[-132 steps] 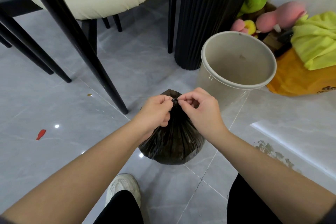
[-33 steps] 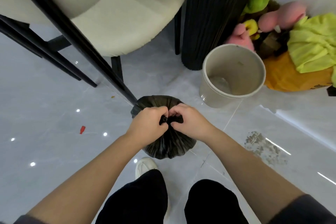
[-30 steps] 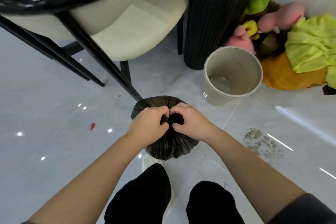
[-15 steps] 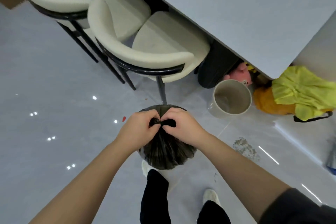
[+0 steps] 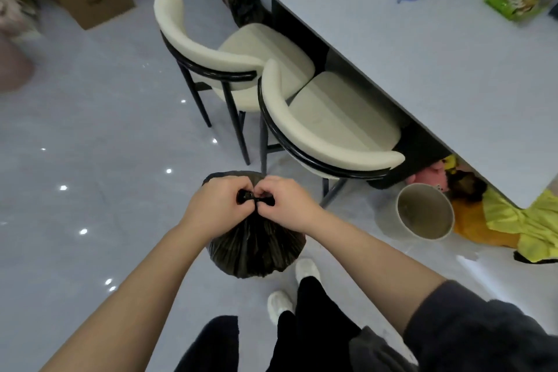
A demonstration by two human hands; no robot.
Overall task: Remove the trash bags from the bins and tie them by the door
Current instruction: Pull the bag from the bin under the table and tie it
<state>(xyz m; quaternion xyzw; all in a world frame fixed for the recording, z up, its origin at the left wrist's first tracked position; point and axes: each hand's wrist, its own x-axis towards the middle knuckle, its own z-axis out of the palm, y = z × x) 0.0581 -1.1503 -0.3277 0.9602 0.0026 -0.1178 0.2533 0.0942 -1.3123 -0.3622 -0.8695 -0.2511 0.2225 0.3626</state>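
From the head camera I saw the left grip and the right grip each pinching the twisted neck of the black trash bag, fingers curled and knuckles close together. The bag was held over the grey floor, just ahead of the person's white shoes and near a cream chair. The beige bin stood well to the right, beside yellow cloth under the edge of the surface.
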